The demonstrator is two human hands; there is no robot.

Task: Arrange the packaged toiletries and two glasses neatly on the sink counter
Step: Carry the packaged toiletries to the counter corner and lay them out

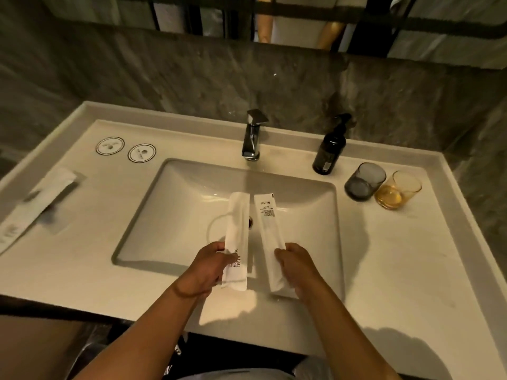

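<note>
My left hand point(204, 268) grips the lower end of a long white toothbrush packet point(238, 223) printed with "TEETH". My right hand point(297, 266) grips a second white packet point(269, 223) with small print near its top. Both packets are held upright, side by side, over the sink basin point(175, 204). A grey glass point(363, 181) and an amber glass point(397, 190) stand touching each other on the counter at the right. More white packets point(35, 207) lie on a grey tray at the counter's left edge, blurred.
A chrome faucet point(253, 135) stands behind the basin. A dark pump bottle point(330, 149) sits right of it, next to the glasses. Two round white coasters point(109, 145) point(141, 153) lie at the back left. The pale counter point(397, 256) has a raised rim.
</note>
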